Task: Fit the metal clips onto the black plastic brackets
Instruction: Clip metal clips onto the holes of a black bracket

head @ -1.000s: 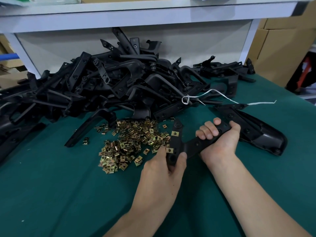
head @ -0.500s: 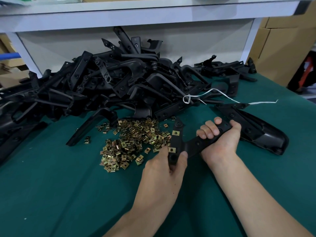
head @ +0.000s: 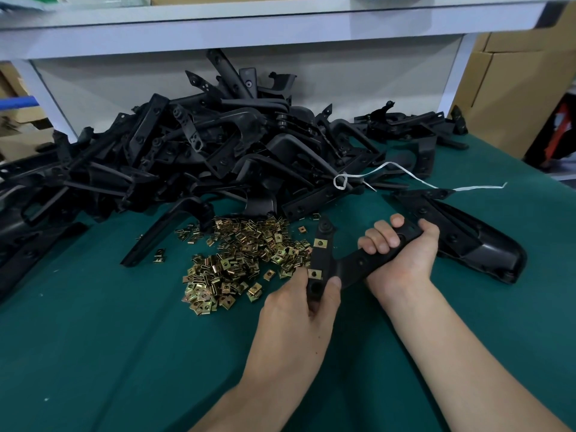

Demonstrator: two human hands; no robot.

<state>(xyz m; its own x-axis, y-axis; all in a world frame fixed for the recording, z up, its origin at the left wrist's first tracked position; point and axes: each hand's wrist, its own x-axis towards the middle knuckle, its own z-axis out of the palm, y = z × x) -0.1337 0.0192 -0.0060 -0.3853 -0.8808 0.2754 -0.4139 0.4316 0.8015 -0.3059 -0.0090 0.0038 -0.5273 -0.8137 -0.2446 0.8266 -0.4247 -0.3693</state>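
A black bracket (head: 349, 263) sits in the lower middle of the frame, held in both hands just above the green table (head: 93, 353). It is bent: one arm runs up and left to a round end, the other runs up and right. Two brass clips are already on the left arm, an upper clip (head: 320, 243) and a lower clip (head: 314, 273).

The left hand (head: 299, 310) comes up from the bottom of the frame and grips the near end of the bracket, thumb on the right edge and fingers wrapped round the left, its fingertip right beside the lower clip. The right hand (head: 402, 251) comes in from the lower right with its forearm stretched across the table; its fingers are curled tight over the bracket's right arm, knuckles facing the camera.

Just left of the bracket, a loose heap of clips (head: 243, 260) lies spread on the table. Behind it, across the upper left and middle, is a big pile of brackets (head: 193, 157). A white string (head: 405, 176) trails from the pile to the right. Another black part (head: 473, 241) lies behind the right hand. A white shelf (head: 249, 29) spans the top, with cardboard boxes (head: 514, 88) at the upper right.
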